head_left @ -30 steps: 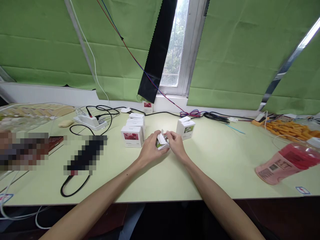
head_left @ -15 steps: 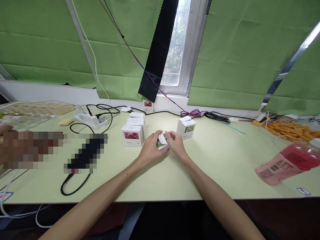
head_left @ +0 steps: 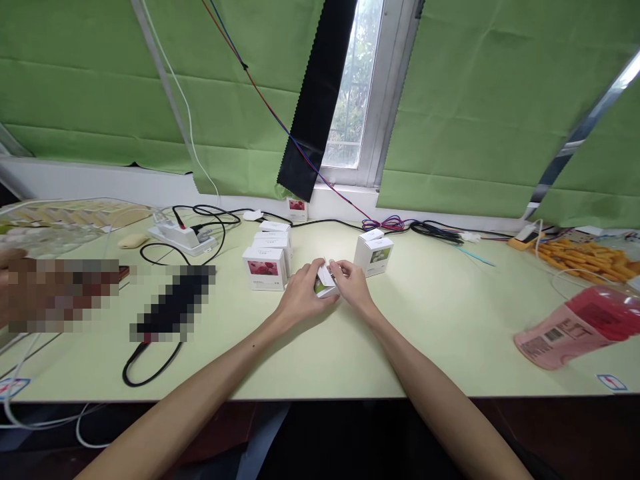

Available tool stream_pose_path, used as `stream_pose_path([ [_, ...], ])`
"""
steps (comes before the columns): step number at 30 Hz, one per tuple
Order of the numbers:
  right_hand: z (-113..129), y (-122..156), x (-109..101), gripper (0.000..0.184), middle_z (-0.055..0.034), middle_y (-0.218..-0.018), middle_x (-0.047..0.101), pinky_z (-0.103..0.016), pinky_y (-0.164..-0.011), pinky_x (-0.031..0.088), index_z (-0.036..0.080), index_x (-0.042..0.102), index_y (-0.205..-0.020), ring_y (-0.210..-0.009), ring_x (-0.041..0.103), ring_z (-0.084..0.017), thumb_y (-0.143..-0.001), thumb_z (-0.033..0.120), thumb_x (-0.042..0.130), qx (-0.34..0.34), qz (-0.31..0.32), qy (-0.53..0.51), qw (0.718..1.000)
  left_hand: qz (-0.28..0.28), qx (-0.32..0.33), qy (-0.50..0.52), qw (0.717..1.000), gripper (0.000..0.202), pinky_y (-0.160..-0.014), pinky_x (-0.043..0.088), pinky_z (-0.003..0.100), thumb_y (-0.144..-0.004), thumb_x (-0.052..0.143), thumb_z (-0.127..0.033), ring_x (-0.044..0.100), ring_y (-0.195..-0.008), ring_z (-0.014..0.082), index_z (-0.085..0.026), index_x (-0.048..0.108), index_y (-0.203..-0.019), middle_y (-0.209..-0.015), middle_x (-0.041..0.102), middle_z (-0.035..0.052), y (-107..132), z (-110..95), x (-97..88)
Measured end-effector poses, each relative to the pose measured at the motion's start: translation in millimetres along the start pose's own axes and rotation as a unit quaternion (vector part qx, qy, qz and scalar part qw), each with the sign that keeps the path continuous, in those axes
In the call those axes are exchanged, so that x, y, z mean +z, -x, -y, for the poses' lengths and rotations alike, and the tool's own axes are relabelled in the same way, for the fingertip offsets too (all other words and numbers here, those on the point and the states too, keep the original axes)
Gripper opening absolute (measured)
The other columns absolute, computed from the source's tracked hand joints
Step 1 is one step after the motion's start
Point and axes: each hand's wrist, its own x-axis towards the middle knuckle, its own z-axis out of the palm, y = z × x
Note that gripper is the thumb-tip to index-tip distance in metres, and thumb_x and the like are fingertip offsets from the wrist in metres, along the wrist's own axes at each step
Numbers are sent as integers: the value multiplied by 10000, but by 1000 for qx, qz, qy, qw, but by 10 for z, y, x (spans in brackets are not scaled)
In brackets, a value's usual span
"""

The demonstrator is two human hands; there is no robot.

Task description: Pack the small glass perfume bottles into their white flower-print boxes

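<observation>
My left hand (head_left: 301,291) is wrapped round a small white box (head_left: 326,289) with a green picture on its face. The box lies tilted near the middle of the table, and a white flap stands up at its top. At that top edge, the fingers of my right hand (head_left: 351,285) are curled in a pinch; what exactly lies under the fingertips is hidden. To the left stands a row of white boxes (head_left: 265,269) with a red flower picture on the front one. Just behind my right hand is an upright white box (head_left: 375,254) with a green picture.
A pink-labelled bottle (head_left: 575,328) lies tilted at the right, before a heap of orange pieces (head_left: 580,259). A power strip (head_left: 183,238) and cables are at the back left. Another person's blurred hand (head_left: 30,293) reaches in at far left, beside a pixelated dark object (head_left: 175,303).
The view has shifted very slightly. Both hands stay at the small box, with little visible difference in their grip or in the box.
</observation>
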Motion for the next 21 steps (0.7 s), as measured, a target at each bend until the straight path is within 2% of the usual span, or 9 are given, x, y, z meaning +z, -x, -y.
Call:
stream_pose_path([
  [7, 5, -9, -7, 418, -43, -752, 694, -284, -646, 453, 181, 676, -774, -689, 613, -173, -874, 565, 544, -12, 0, 21, 1000, 5, 14, -11, 1000, 614, -798, 503, 383, -771, 673, -429, 624, -1019, 279, -239, 484, -1324, -1138, 637, 80, 1, -31, -12],
  [15, 3, -17, -34, 343, -44, -824, 736, -294, -701, 469, 188, 695, -828, -756, 649, -188, -894, 442, 474, -23, 7, 14, 1000, -14, -1, -12, 1000, 685, -777, 509, 380, -749, 689, -458, 641, -978, 268, -231, 460, -1354, -1136, 650, 77, 0, 3, 10],
  [21, 2, 1, -25, 345, -53, -868, 745, -305, -734, 476, 188, 701, -860, -797, 659, -203, -899, 458, 489, -25, 14, 6, 1000, -34, -26, -8, 999, 704, -839, 519, 403, -729, 707, -455, 649, -1060, 293, -243, 468, -1356, -1206, 660, 92, 4, -26, 22],
])
